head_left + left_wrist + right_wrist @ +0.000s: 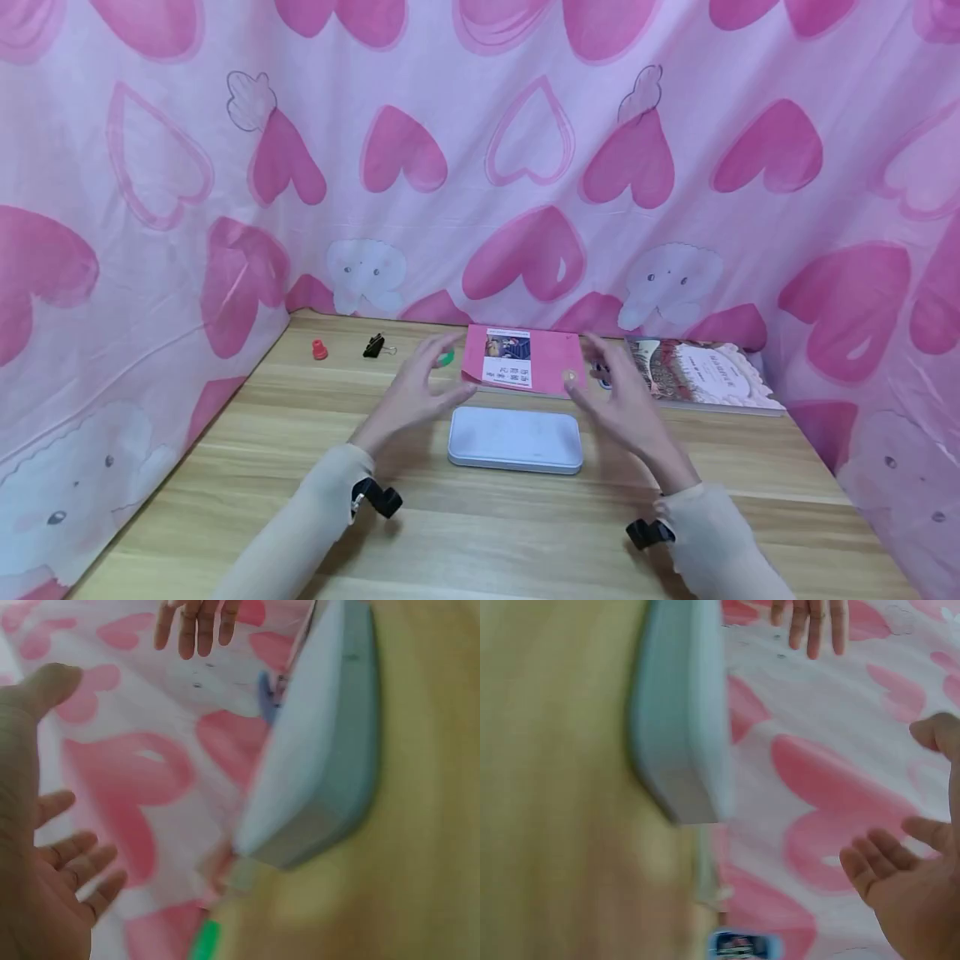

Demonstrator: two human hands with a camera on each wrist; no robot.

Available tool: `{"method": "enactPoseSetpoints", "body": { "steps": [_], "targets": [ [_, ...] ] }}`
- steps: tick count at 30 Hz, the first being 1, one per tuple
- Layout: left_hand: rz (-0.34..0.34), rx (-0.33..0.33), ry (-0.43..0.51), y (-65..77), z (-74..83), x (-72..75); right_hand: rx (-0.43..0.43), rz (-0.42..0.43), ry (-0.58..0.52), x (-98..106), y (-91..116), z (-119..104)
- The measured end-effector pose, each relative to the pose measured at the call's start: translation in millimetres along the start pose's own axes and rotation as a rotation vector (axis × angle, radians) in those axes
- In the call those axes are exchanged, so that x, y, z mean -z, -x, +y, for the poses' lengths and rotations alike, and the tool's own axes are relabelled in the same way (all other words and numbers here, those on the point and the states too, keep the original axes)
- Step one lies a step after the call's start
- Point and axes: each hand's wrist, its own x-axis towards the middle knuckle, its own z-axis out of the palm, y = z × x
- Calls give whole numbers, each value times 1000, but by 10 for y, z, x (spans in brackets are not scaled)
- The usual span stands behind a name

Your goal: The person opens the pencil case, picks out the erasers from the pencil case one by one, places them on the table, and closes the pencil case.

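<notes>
A flat pale blue-white case [515,440] with rounded corners lies on the wooden table in front of the person. Up and to the left of it, the left hand [420,385] is held in the air with fingers spread and nothing in them. On the other side the right hand [619,402] mirrors it, palm facing inward and also holding nothing. Both wrist views show the case's side, with the left hand [56,877] and the right hand [911,889] apart from it. Behind the case lies a pink book [551,358], partly between the hands.
At the back right is a second book [708,377] with a pictorial cover. A black binder clip [374,346] and a small red object [319,349] sit at the back left. A green object [446,358] shows by the left fingers. A heart-patterned curtain [480,167] surrounds the table.
</notes>
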Motion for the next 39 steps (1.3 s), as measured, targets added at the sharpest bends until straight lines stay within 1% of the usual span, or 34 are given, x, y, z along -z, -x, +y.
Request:
{"method": "enactPoseSetpoints", "body": {
  "steps": [1, 3, 6, 8, 9, 11, 12, 15, 18, 21, 25, 27, 30, 31, 33, 35, 37, 39],
  "targets": [
    [-7, -19, 49, 50, -44, -15, -4, -27, -36, -23, 43, 27],
    [-33, -31, 121, 151, -135, -72, -17, -84, -96, -78, 136, 92],
    [-88, -10, 180, 278, -275, -182, -76, -180, -177, -153, 265, 192],
    [-112, 4, 193, 331, -374, -250, -120, -236, -219, -197, 326, 254],
    [-121, 5, 192, 344, -419, -276, -134, -264, -223, -214, 347, 282],
    [-140, 1, 188, 351, -492, -312, -137, -315, -202, -240, 371, 338],
    [-150, -6, 166, 349, -521, -323, -130, -339, -170, -247, 382, 361],
    [-189, -26, 95, 344, -563, -333, -68, -405, -36, -270, 389, 430],
    [-220, -54, 8, 351, -579, -344, -37, -438, 32, -286, 391, 448],
    [-226, -65, -52, 359, -569, -360, -47, -431, 42, -289, 378, 437],
    [-238, -47, -87, 361, -508, -365, -126, -442, 15, -242, 315, 427],
    [-246, -38, -85, 363, -482, -364, -172, -460, -11, -205, 258, 436],
    [-244, -25, -63, 367, -472, -362, -262, -474, -107, -147, 165, 452],
    [-241, -19, -40, 370, -471, -363, -295, -474, -141, -134, 137, 461],
    [-227, -3, -2, 374, -476, -371, -364, -440, -192, -132, 90, 479],
    [-207, 10, 29, 376, -482, -386, -446, -385, -251, -164, 57, 488],
    [-189, 13, 67, 372, -487, -402, -483, -317, -295, -206, 34, 492],
    [-175, 4, 77, 368, -489, -417, -502, -235, -313, -238, 25, 485]
  ]
}}
